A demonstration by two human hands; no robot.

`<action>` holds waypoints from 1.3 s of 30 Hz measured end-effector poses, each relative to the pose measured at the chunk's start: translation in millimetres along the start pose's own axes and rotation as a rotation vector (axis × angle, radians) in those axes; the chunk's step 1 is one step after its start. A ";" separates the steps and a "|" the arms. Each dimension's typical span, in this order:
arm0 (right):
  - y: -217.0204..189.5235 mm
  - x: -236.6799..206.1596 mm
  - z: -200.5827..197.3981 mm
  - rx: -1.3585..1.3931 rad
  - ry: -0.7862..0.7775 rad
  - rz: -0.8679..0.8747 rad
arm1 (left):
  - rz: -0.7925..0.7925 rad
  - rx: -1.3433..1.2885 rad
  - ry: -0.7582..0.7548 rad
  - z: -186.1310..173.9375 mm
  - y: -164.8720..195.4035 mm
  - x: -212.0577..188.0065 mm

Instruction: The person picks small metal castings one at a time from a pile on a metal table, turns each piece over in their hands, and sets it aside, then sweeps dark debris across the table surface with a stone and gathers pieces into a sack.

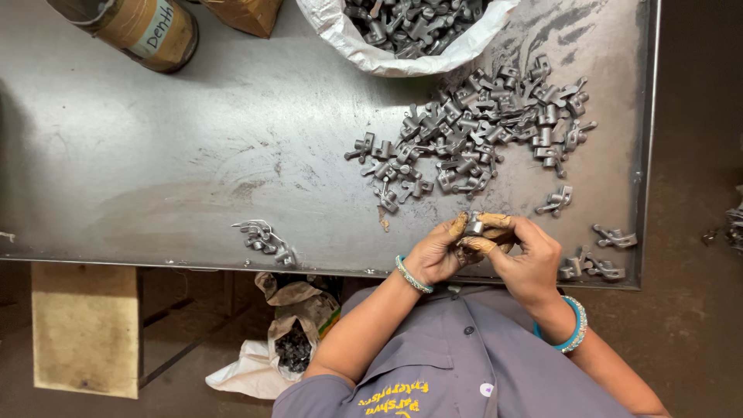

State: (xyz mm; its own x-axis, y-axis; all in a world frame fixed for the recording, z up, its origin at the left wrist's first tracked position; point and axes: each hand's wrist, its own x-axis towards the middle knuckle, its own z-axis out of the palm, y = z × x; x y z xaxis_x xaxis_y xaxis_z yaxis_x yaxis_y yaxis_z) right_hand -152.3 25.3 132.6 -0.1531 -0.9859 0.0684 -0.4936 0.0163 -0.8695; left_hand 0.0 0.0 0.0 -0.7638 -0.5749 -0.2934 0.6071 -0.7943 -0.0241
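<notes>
Both of my hands meet over the near edge of the metal table [155,155]. Together they pinch one small grey metal part [474,225]. My left hand [437,251] grips it from the left, and my right hand [526,251] closes on it from the right. The fingertips of both are stained yellow. Just beyond them lies a loose pile of similar grey metal parts [480,128]. A single part [556,200] lies to the right of my hands.
A white sack [402,35] full of the same parts stands at the far edge. A small cluster of parts [265,238] lies near the front edge at left, and a few more parts [604,251] at right. A brown cylinder [143,27] lies far left. An open bag [294,340] sits under the table.
</notes>
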 end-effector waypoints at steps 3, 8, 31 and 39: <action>-4.3 6.2 -10.6 -0.019 -0.099 0.026 | 0.081 0.145 0.118 18.3 11.6 0.2; 2.1 12.5 -26.3 -0.129 -0.154 0.049 | 0.299 1.013 0.106 62.9 112.2 0.5; 118.6 11.7 5.2 1.213 -0.291 0.656 | 0.602 0.995 0.130 41.5 38.3 -19.2; 106.0 10.3 7.2 1.098 -0.201 0.525 | 0.504 0.881 0.143 27.0 27.6 -15.4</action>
State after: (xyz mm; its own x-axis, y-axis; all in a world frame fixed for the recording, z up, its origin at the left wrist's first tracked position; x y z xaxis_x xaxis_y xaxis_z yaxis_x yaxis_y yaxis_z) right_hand -200.0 15.6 37.6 0.0668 -0.9117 -0.4053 0.5839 0.3651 -0.7251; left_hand 22.6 -18.4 29.7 -0.3959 -0.8989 -0.1876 0.4294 -0.3618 0.8275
